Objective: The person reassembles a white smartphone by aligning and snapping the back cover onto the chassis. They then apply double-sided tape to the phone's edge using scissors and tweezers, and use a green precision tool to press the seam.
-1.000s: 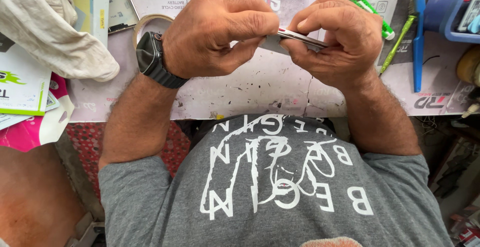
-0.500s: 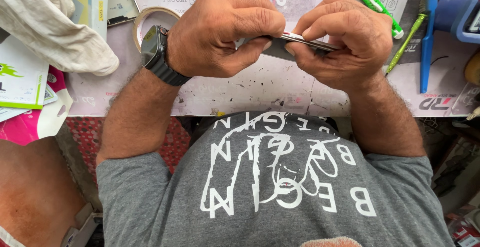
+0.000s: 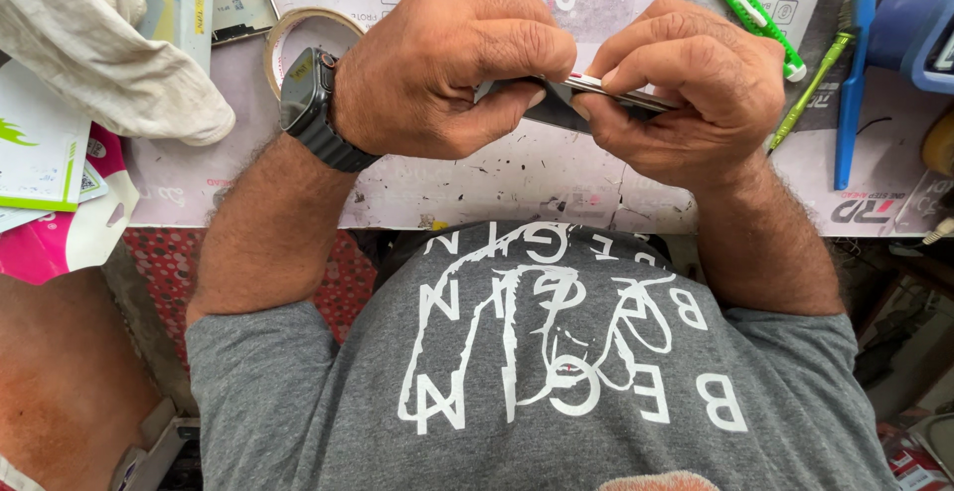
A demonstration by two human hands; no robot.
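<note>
Here, the scene is set out line by line.

Thin dark device: a flat, slim object (image 3: 596, 101) with a metallic edge is held edge-on between both hands, above the table and just in front of the chest; what kind of device it is cannot be told for certain.

Left hand: the left hand (image 3: 447, 64) is closed in a grip on the near-left end of the device, the thumb pressed under it and the fingers curled over the top. A dark wristwatch (image 3: 310, 108) is worn on this wrist.

Right hand: the right hand (image 3: 686, 88) is closed in a grip on the other end, the fingertips pinched along the metallic edge.

Table: a worn, scuffed table (image 3: 497, 178) covered with a printed mat is seen under the hands.

Tape roll: a roll of tape (image 3: 298, 29) is laid flat just beyond the watch.

Cloth: a pale cloth (image 3: 109, 54) is heaped at the left side, over bright card packets (image 3: 40, 153).

Green cutter: a green utility knife (image 3: 747, 9) is laid beyond the right hand.

Brush: a blue-handled brush (image 3: 850, 83) and a thin green tool (image 3: 810, 88) are placed to the right, near a blue tray (image 3: 919, 24).
</note>
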